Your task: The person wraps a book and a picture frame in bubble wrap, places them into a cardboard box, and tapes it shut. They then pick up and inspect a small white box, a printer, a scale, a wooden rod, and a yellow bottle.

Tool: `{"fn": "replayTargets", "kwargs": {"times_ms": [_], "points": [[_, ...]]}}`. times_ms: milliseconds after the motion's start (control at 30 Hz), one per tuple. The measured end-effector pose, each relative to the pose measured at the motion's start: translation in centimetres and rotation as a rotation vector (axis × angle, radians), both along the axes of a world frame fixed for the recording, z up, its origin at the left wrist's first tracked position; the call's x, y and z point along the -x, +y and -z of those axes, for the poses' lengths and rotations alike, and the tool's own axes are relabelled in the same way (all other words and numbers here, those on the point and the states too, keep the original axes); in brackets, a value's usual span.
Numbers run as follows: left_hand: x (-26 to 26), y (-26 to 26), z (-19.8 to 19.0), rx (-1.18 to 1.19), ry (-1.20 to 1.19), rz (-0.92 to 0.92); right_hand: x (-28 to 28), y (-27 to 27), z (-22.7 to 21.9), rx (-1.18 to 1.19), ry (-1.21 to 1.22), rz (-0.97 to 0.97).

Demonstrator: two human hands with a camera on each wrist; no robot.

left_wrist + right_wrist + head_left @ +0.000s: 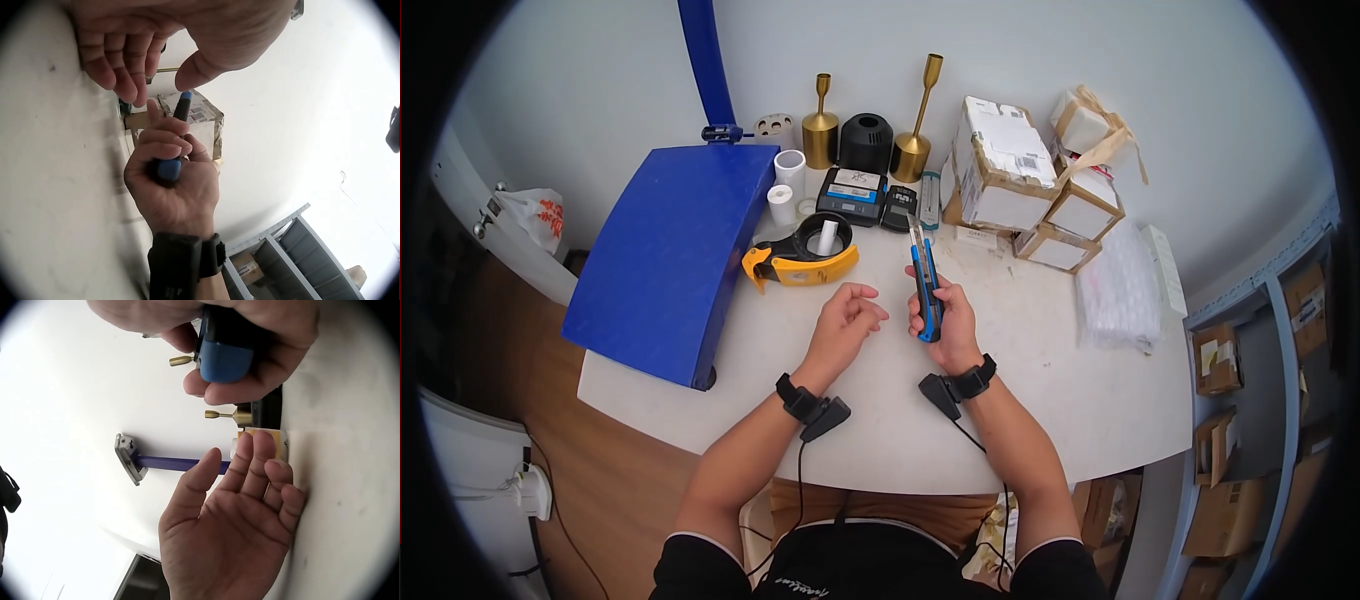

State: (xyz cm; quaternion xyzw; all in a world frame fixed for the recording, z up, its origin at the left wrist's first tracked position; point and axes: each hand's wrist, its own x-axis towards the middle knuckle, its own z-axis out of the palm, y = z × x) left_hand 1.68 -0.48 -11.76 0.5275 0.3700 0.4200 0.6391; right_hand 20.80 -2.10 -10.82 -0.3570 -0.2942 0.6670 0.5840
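My right hand (956,330) grips a blue and black utility knife (926,290) with its fingers curled round the handle. The knife points away from me, and its metal front end (914,228) sticks out past the fingers. In the right wrist view, the blue butt of the knife (225,362) shows beneath the palm. Left of the knife, my left hand (840,330) hovers over the white table (880,420), its fingers loosely bent and holding nothing. Just beyond the left hand stands a yellow and black tape dispenser (805,272).
A big blue panel (670,250) with an upright post covers the table's left side. Along the back are white rolls (790,172), brass candle holders (820,140), a black scale-like device (852,197) and stacked cardboard boxes (1005,180). Bubble wrap (1118,290) lies at the right.
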Motion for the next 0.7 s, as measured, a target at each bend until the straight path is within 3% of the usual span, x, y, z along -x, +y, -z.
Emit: {"fn": "replayTargets", "kwargs": {"times_ms": [600,700], "points": [[-0.1,0.0,0.0,-0.012,0.011,0.005,-0.5,0.5,0.8,-0.031,0.023,0.056],[-0.1,0.0,-0.1,-0.013,0.015,0.003,-0.6,0.7,1.2,-0.005,-0.090,0.076]]}}
